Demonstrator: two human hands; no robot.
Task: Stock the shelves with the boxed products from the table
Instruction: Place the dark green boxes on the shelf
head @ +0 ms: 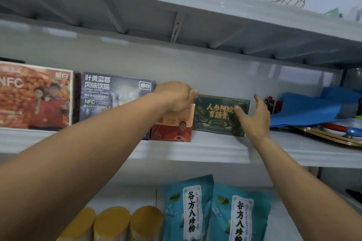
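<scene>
On the middle shelf (215,148) a red and orange box (172,129) stands upright, with a dark green box with gold lettering (215,115) beside it on the right. My left hand (176,96) reaches over the red box and grips its top edge. My right hand (254,117) is spread open at the right end of the green box, thumb on its front face. A dark blue drink box (109,96) and an orange NFC box (33,96) stand to the left.
Blue paper (305,109) and a tray of small items (333,135) lie at the shelf's right end. Below stand two teal bags (215,211) and three yellow-lidded jars (111,221). The upper shelf (176,6) carries paper cups and a whisk.
</scene>
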